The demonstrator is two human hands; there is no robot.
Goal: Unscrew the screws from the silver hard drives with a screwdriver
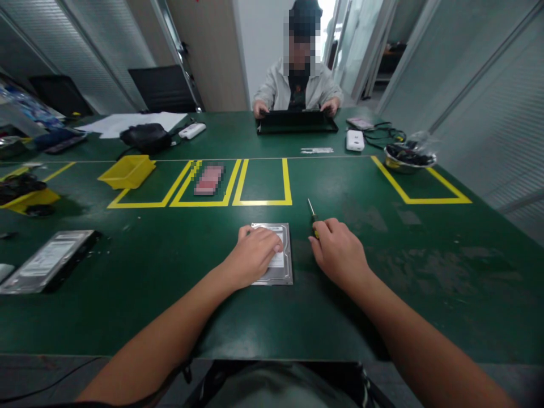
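A silver hard drive (284, 249) lies flat on the green table (170, 272) in front of me. My left hand (254, 254) rests on top of it, fingers curled over its label. Just right of the drive, my right hand (339, 250) closes around the yellow-green handle of a small screwdriver (312, 214), whose shaft points away from me along the table.
More hard drives (47, 262) lie at the left edge. Yellow bins (127, 171) and yellow tape boxes (263, 201) mark the middle of the table. A metal bowl (408, 158) stands at the right. Opposite me a person (297, 85) sits at a laptop (296, 122).
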